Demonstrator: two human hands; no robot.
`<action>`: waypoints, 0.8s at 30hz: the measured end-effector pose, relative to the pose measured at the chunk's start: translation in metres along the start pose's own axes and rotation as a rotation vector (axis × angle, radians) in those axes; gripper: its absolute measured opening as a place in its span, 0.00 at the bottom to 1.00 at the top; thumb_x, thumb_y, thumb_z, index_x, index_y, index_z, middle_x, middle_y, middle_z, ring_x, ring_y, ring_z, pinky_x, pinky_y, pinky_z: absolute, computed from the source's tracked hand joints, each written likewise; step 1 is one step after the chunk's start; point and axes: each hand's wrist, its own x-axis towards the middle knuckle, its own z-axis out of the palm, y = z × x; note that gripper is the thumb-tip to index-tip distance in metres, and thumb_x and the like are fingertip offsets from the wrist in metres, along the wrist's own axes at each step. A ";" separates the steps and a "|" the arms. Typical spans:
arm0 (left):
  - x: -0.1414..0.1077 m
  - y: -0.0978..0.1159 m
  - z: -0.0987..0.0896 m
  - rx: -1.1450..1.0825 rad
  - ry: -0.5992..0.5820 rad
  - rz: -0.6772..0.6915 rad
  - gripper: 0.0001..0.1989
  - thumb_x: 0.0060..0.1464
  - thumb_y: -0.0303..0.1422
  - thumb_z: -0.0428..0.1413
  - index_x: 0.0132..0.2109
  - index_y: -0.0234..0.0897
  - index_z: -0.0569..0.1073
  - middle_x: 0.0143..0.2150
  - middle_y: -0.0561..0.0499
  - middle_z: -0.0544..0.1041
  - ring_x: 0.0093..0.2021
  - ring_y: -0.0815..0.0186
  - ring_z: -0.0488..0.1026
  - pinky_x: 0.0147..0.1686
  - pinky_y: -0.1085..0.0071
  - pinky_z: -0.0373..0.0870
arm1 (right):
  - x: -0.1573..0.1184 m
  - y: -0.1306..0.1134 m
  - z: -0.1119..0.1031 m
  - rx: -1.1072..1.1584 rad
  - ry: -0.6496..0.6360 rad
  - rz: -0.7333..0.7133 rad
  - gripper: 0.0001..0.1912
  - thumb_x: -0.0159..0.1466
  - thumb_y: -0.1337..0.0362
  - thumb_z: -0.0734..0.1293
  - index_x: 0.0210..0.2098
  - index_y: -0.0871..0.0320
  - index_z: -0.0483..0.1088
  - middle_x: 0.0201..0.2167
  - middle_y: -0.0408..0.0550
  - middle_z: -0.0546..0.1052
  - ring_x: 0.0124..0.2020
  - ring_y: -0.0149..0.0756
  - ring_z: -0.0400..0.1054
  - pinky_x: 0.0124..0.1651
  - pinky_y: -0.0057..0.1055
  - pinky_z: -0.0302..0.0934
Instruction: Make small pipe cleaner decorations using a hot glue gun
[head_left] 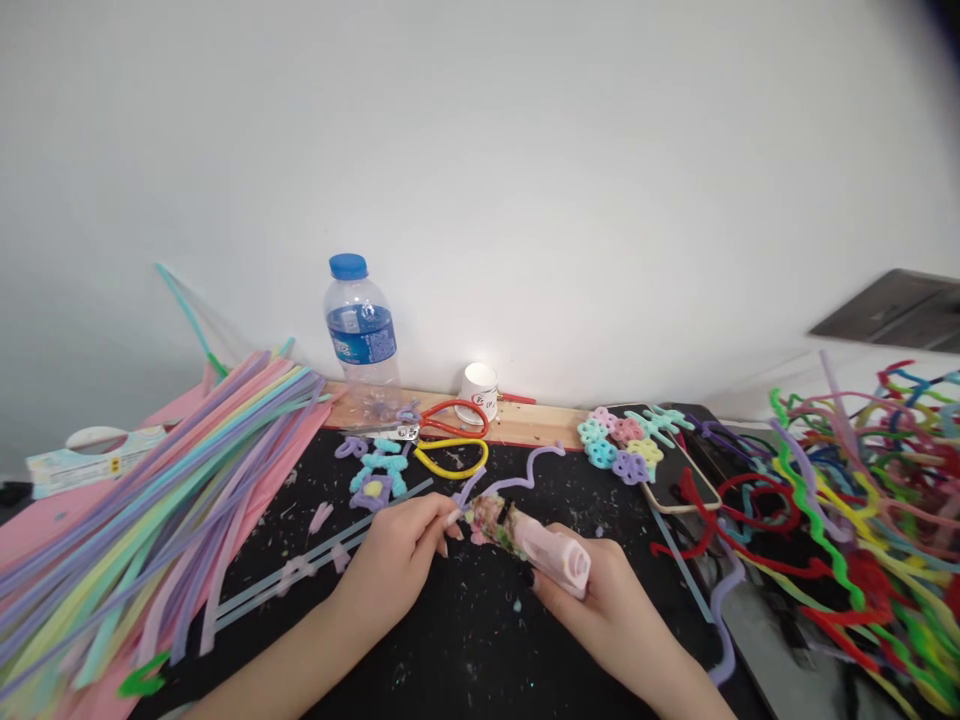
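Observation:
My left hand point(409, 545) pinches the end of a purple pipe cleaner point(471, 486) between thumb and fingers, over the black work mat point(450, 660). My right hand point(592, 590) is wrapped round a pink tool point(551, 550) with a flower-patterned front part; its exact kind I cannot make out. The tool's front points left, close to my left fingertips. Just behind, a bent purple pipe cleaner length point(525, 482) lies on the mat. Beyond my left hand lies a turquoise and purple pipe-cleaner figure point(377, 478) with a yellow centre.
Straight pastel pipe cleaners point(172, 500) are heaped at left; tangled colourful ones point(862, 540) at right. By the wall stand a bottle point(364, 335) and a white cup point(480, 390). A tool with red and yellow handles point(454, 470), pipe-cleaner flowers point(619, 445) and a phone point(679, 480) lie nearer.

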 end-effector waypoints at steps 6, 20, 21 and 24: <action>-0.001 0.001 0.000 -0.003 0.003 0.004 0.12 0.61 0.30 0.44 0.34 0.37 0.70 0.27 0.53 0.74 0.27 0.68 0.71 0.31 0.74 0.64 | -0.002 -0.004 -0.002 0.017 -0.004 -0.018 0.09 0.60 0.69 0.59 0.24 0.57 0.56 0.20 0.36 0.57 0.22 0.25 0.51 0.25 0.23 0.46; -0.001 0.001 -0.001 -0.003 -0.011 -0.011 0.12 0.61 0.30 0.44 0.33 0.37 0.70 0.28 0.53 0.74 0.27 0.68 0.71 0.31 0.74 0.64 | 0.000 -0.002 0.000 0.000 0.033 -0.013 0.10 0.60 0.69 0.59 0.24 0.57 0.56 0.20 0.36 0.58 0.21 0.25 0.51 0.24 0.23 0.46; -0.001 0.001 -0.001 -0.005 -0.011 -0.014 0.12 0.61 0.30 0.44 0.34 0.37 0.70 0.29 0.53 0.74 0.27 0.69 0.71 0.31 0.74 0.64 | 0.000 -0.002 0.000 -0.006 0.042 -0.015 0.10 0.60 0.69 0.59 0.23 0.57 0.56 0.20 0.36 0.58 0.21 0.25 0.51 0.24 0.23 0.46; -0.001 0.000 -0.001 -0.005 -0.007 -0.014 0.12 0.61 0.30 0.43 0.34 0.37 0.70 0.29 0.53 0.75 0.27 0.68 0.71 0.31 0.74 0.64 | 0.001 0.000 0.000 -0.025 0.070 -0.014 0.11 0.60 0.68 0.60 0.23 0.57 0.55 0.20 0.36 0.58 0.20 0.25 0.52 0.23 0.23 0.46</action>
